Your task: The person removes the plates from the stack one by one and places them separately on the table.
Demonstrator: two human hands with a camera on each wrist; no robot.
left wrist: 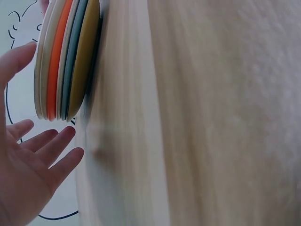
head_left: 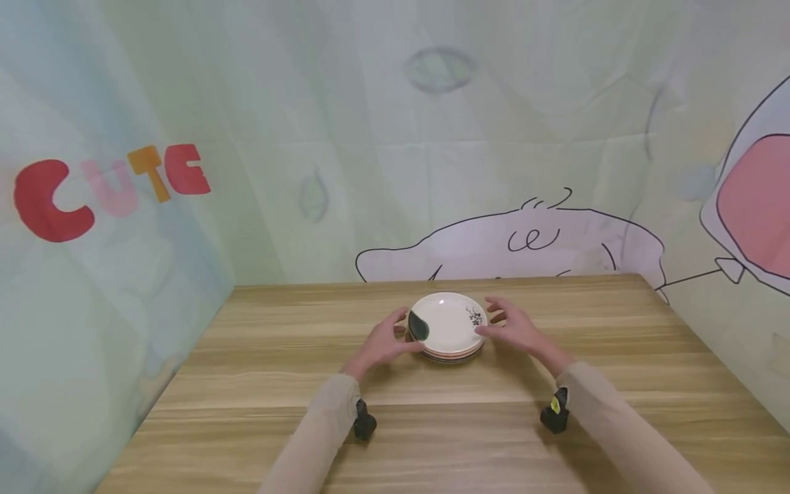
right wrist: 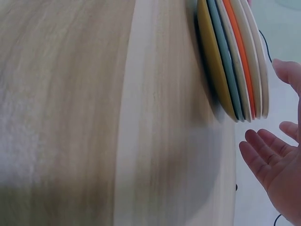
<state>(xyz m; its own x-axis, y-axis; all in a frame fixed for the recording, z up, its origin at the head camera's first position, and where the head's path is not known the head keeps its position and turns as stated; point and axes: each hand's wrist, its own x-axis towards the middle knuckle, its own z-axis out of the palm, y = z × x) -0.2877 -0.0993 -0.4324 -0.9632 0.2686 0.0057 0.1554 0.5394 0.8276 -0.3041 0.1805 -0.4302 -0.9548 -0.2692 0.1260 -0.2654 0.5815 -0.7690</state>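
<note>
A stack of several plates stands toward the back of the table. The top plate is white, with a dark green patch at its left and a small dark floral print at its right. Yellow, teal, orange and cream rims show from the side in the left wrist view. My left hand is at the stack's left side, fingers spread and a small gap from the rims. On the opposite side, my right hand has its fingers spread just off the rims, thumb over the top plate's edge in the head view.
The wood-grain table reaches back to a printed cloth backdrop with cartoon drawings and coloured letters. A small black device is on the left wrist, and another black device is on the right.
</note>
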